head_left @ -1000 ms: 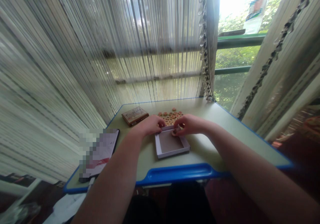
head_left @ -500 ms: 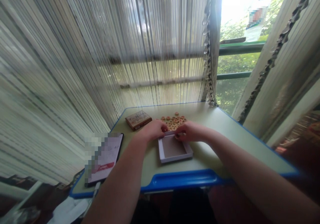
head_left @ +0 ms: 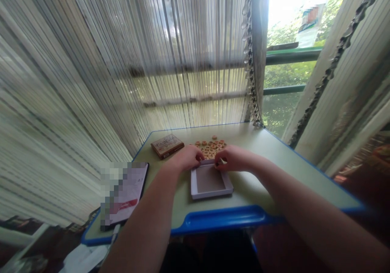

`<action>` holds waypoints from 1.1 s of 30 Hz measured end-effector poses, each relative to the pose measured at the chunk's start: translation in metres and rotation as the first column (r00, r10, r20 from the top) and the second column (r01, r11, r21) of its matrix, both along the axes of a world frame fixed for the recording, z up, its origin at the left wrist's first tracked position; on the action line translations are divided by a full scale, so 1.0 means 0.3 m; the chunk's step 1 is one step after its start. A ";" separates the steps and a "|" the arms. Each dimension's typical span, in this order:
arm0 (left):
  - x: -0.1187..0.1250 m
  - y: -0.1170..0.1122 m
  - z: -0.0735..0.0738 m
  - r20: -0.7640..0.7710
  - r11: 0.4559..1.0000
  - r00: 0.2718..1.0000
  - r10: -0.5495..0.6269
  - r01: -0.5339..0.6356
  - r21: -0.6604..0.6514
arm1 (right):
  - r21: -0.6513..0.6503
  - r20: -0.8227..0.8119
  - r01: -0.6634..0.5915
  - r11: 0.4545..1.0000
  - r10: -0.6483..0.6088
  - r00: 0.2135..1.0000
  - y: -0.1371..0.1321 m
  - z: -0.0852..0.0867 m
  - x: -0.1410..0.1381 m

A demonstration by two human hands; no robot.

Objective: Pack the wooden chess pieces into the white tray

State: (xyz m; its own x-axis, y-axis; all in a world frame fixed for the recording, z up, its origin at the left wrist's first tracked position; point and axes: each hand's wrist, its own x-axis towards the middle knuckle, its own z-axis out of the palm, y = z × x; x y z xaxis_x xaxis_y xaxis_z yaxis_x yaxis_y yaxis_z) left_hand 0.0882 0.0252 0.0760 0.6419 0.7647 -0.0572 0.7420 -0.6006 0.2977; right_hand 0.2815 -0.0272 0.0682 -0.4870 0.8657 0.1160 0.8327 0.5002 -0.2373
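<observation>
A shallow white box tray with a brown floor lies on the pale green table near its front edge. My left hand rests curled at the tray's far left corner. At the far right corner, my right hand is closed in a pinch, perhaps on one small round piece; it is too small to be sure. Just beyond both hands lies a cluster of several round wooden game pieces with red marks.
A brown box lid lies at the back left of the table. A phone or tablet sits at the left front corner. Striped curtains hang behind and to the right, with a window and green rails between them. The table has a raised blue rim.
Both hands stay at the tray's far edge. A round piece seen at my right fingertips a second ago is now hidden by the fingers. The camera shifted slightly.
</observation>
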 end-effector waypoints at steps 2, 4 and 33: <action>-0.001 0.001 -0.002 -0.002 1.000 1.000 -0.004 0.004 -0.006 | 0.012 0.017 0.019 1.000 -0.019 1.000 0.001 0.001 0.000; -0.003 0.003 -0.006 0.000 1.000 1.000 -0.008 0.008 0.000 | 0.028 0.026 0.026 0.999 -0.027 0.999 0.003 0.001 0.002; 0.008 -0.006 0.003 0.157 0.995 0.987 -0.034 0.018 0.102 | 0.099 -0.237 0.571 0.815 -0.538 0.809 0.151 -0.095 0.118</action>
